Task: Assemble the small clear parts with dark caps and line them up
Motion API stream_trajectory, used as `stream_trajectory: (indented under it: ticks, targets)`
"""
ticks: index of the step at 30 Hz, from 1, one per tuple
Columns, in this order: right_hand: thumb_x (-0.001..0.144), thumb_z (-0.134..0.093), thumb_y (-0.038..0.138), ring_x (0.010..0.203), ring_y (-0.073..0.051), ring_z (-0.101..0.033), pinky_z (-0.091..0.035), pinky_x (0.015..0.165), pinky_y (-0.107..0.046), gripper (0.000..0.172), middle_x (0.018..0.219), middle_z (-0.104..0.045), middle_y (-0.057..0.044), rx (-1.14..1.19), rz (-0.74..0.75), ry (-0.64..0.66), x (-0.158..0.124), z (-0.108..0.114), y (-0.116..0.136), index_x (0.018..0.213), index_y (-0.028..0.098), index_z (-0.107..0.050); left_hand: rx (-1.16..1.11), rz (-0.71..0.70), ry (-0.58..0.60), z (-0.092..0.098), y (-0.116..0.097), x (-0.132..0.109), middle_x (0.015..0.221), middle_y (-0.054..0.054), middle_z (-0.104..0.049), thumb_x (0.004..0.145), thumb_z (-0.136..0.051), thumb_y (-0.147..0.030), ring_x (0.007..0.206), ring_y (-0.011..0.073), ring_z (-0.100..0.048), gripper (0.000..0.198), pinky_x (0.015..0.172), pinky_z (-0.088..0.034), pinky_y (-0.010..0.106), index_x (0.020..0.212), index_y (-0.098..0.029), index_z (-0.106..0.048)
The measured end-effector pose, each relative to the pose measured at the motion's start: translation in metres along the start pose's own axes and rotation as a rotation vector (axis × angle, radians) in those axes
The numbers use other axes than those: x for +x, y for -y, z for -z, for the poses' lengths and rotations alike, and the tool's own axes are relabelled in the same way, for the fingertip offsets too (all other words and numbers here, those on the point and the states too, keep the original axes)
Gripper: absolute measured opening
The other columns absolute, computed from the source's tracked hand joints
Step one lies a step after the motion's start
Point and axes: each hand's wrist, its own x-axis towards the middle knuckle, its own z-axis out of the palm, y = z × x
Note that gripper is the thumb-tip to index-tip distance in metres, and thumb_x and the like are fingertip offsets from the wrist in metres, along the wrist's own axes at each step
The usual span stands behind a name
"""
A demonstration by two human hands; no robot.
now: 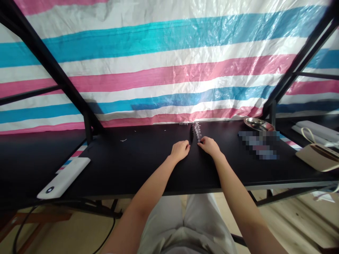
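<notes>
On the black table, my left hand is closed with its fingers curled together; anything in them is hidden. Just beyond it stands a narrow black row of small pieces. Beside that row, to the right, runs a pale knobbly strip with thin spikes at its far end. My right hand has thumb and fingers pinched at the strip's near end. What exactly the fingertips grip is too small to make out.
A short row of white pieces and white scraps lie farther back. At right are a shiny metal dish, a blurred-out flat item and a beige bag. A long white case lies left. Black posts and striped sheeting bound the back.
</notes>
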Motion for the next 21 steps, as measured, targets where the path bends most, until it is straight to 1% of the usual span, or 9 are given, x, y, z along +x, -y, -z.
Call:
stream_trajectory:
  ticks: [2,4,7,9,11,13,16,18,21]
  targets:
    - [0.077,-0.057,0.038,0.08,-0.018,-0.058,-0.039,0.065,-0.025,0.025,0.087,-0.064,-0.007,-0.005,0.002,-0.002,-0.001,0.0,0.001,0.092,0.018,-0.06,0.004,-0.009,-0.021,0.0,-0.001,-0.001,0.087,0.003,-0.063,0.087,-0.041,-0.027,0.084,0.0168,-0.058,0.017,0.069,-0.042,0.026,0.095,-0.022,-0.055]
    - [0.077,-0.057,0.037,0.079,-0.018,-0.058,-0.039,0.065,-0.025,0.025,0.087,-0.064,-0.007,-0.005,0.004,-0.003,-0.002,0.001,0.002,0.092,0.018,-0.06,0.001,-0.004,-0.026,0.001,-0.003,-0.001,0.091,0.004,-0.063,0.088,-0.041,-0.026,0.087,0.0168,-0.058,0.024,0.071,-0.043,0.026,0.11,-0.023,-0.05]
    - [0.077,-0.057,0.036,0.078,-0.018,-0.059,-0.039,0.066,-0.025,0.024,0.087,-0.064,-0.007,0.003,0.003,-0.007,-0.003,0.001,0.003,0.092,0.018,-0.06,-0.004,-0.008,-0.003,0.003,-0.004,0.0,0.102,0.005,-0.062,0.088,-0.039,-0.026,0.088,0.0172,-0.059,0.045,0.071,-0.044,0.026,0.133,-0.024,-0.031]
    - [0.077,-0.057,0.036,0.078,-0.018,-0.059,-0.039,0.065,-0.026,0.023,0.087,-0.064,-0.007,0.004,0.002,-0.011,-0.003,0.001,0.003,0.092,0.018,-0.06,0.002,-0.021,0.021,0.004,-0.006,0.002,0.107,0.005,-0.061,0.089,-0.037,-0.027,0.088,0.0183,-0.06,0.054,0.071,-0.045,0.028,0.14,-0.025,-0.018]
    - [0.077,-0.056,0.036,0.079,-0.018,-0.059,-0.039,0.065,-0.026,0.023,0.087,-0.064,-0.007,-0.001,0.002,-0.01,-0.002,0.0,0.003,0.092,0.018,-0.06,0.018,-0.02,0.043,0.004,-0.008,0.005,0.107,0.006,-0.061,0.089,-0.035,-0.028,0.088,0.0194,-0.061,0.058,0.072,-0.045,0.029,0.142,-0.026,-0.012]
    - [0.077,-0.056,0.036,0.079,-0.018,-0.059,-0.039,0.066,-0.026,0.024,0.087,-0.064,-0.007,-0.006,0.003,-0.004,-0.002,0.0,0.003,0.092,0.018,-0.06,0.036,0.005,0.064,0.003,-0.011,0.007,0.104,0.006,-0.062,0.089,-0.035,-0.028,0.088,0.0195,-0.061,0.058,0.073,-0.045,0.029,0.143,-0.026,-0.012]
    - [0.077,-0.056,0.037,0.079,-0.018,-0.059,-0.039,0.066,-0.026,0.024,0.088,-0.064,-0.007,-0.013,-0.001,0.0,-0.001,0.0,0.004,0.093,0.018,-0.06,0.046,0.041,0.086,0.002,-0.013,0.01,0.102,0.005,-0.062,0.089,-0.035,-0.028,0.09,0.0193,-0.061,0.055,0.076,-0.044,0.029,0.142,-0.028,-0.018]
    - [0.078,-0.056,0.037,0.08,-0.018,-0.059,-0.039,0.066,-0.026,0.025,0.087,-0.064,-0.007,-0.019,-0.002,-0.001,-0.001,0.0,0.004,0.093,0.018,-0.06,0.038,0.052,0.073,0.001,-0.013,0.01,0.101,0.006,-0.063,0.09,-0.034,-0.028,0.09,0.0198,-0.061,0.051,0.077,-0.044,0.03,0.14,-0.028,-0.023]
    - [0.078,-0.055,0.038,0.081,-0.019,-0.06,-0.04,0.067,-0.026,0.025,0.088,-0.064,-0.007,-0.027,0.003,-0.001,-0.001,0.001,0.004,0.094,0.019,-0.06,0.017,0.083,0.018,0.0,-0.012,0.01,0.1,0.006,-0.064,0.091,-0.033,-0.029,0.086,0.0199,-0.062,0.044,0.076,-0.043,0.03,0.135,-0.027,-0.034]
